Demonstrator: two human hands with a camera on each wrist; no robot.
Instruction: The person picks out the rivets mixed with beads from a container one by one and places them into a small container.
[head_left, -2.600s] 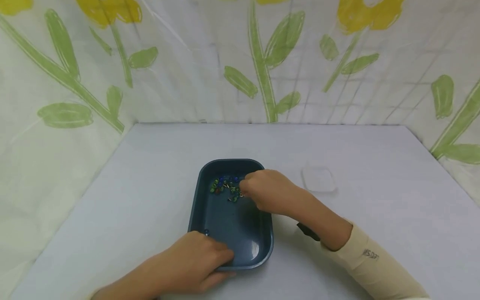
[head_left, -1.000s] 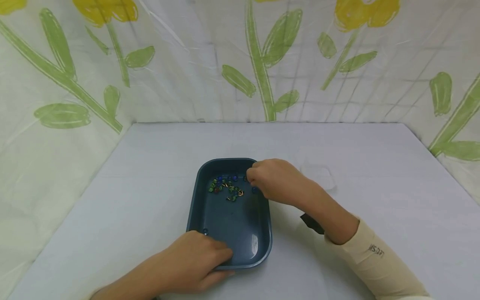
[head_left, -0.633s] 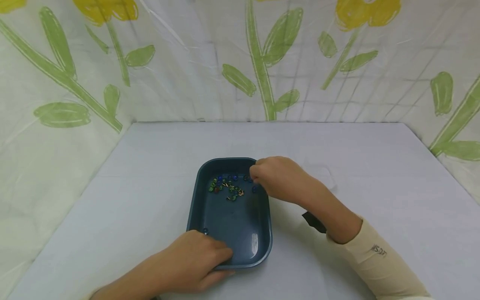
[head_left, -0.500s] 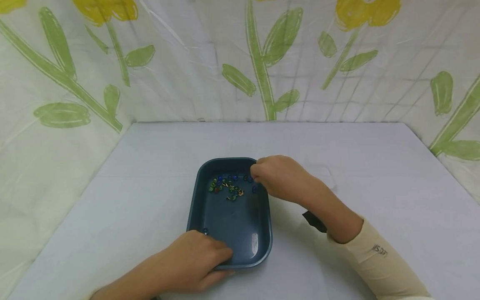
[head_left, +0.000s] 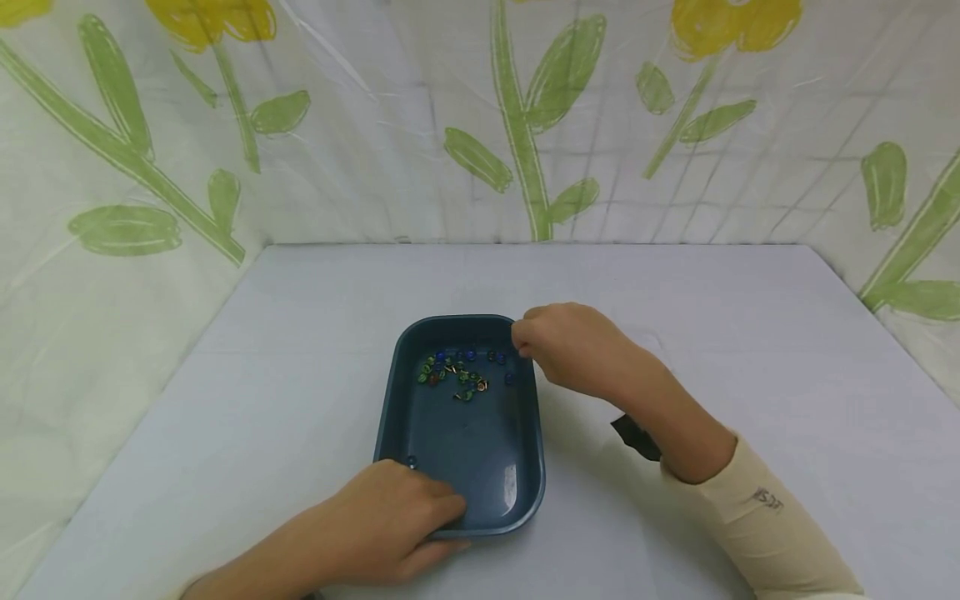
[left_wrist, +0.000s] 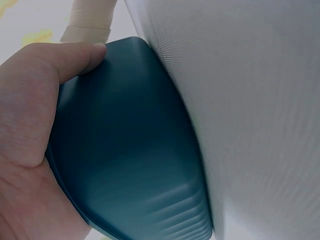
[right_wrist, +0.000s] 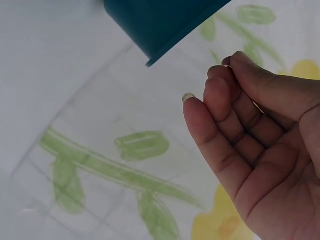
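A dark blue tray lies on the table, with several small blue, green and reddish glass-like beads and gold-coloured bits towards its far end. One more bead sits near the left hand. My left hand grips the tray's near left corner; in the left wrist view the thumb presses the tray's outer wall. My right hand hovers at the far right corner of the tray. Its fingers are curled, thumb against index finger; no object shows clearly between them.
Behind the right wrist, a clear squarish plastic piece is mostly covered. A dark piece shows under the right forearm. White sheets painted with flowers stand around the white table.
My right hand has drawn back from the beads, up and to the right, over the tray's right rim. Beads formerly under it now show. The left hand keeps its grip.
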